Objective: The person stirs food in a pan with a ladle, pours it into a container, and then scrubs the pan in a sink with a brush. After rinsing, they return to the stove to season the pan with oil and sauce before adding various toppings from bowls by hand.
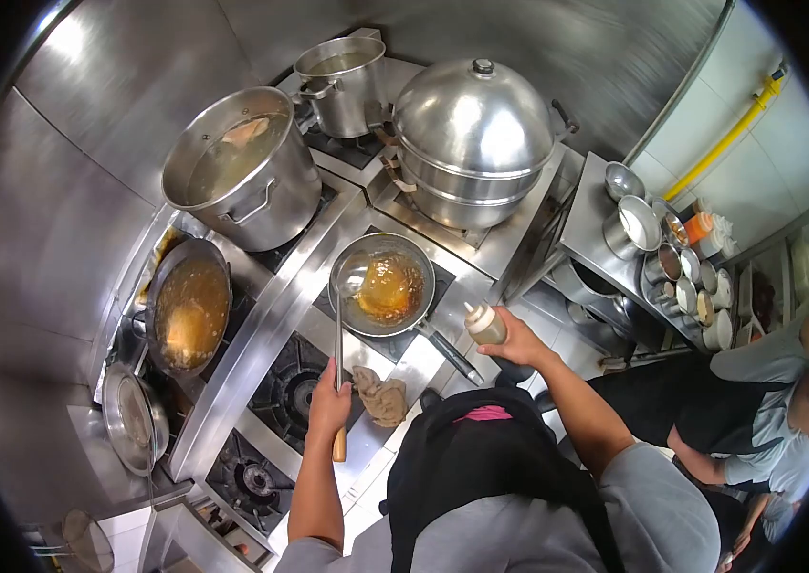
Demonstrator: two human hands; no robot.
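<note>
At the left edge of the stove (261,334) a dark wok (189,306) sat full of brownish liquid over its burner, with a shallow steel pan (132,420) parked in front of it, off the heat. Behind the wok a tall stockpot (242,181) held pale broth. The left hand (330,401) had its grip wrapped shut around the wooden end of a long ladle (339,334), held upright so the bowl rested at the rim of the frying pan (382,285). That pan stood on the middle burner with an amber sauce in it, its handle pointing toward the person. A crumpled cloth (380,396) lay on the near edge, close by for hot handles. The right hand (519,342) had its grip clamped around a squeeze bottle (485,325), upright just right of the pan. Behind stood a domed steamer (476,143); farther right was a shelf of seasoning tins (681,267) and, beyond it, a co-worker's sleeve (757,363).
</note>
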